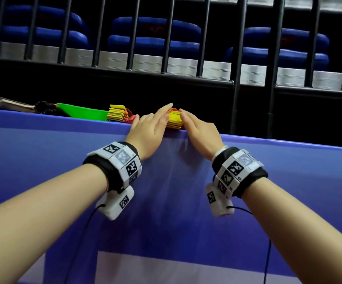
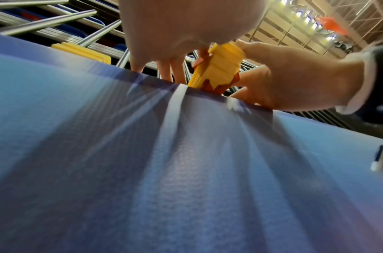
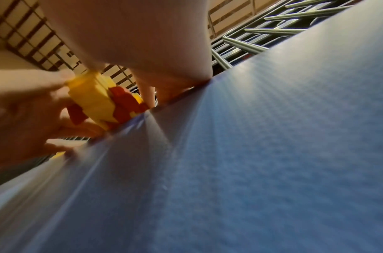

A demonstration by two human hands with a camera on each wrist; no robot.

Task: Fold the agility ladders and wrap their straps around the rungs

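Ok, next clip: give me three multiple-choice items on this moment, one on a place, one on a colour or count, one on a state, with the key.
1. Where does the ladder bundle between the hands sit?
A. on the top edge of the blue padded barrier
B. on a blue seat
C. on the floor

2. How many folded yellow bundles show on that edge?
A. one
B. two
C. four

3. How do the left hand and right hand meet the bundle?
A. both away from it
B. one lifts it high
C. fingers against either side

Key: A, it rests on the barrier's rim; B, a second bundle lies to the left; C, fingers flank it.
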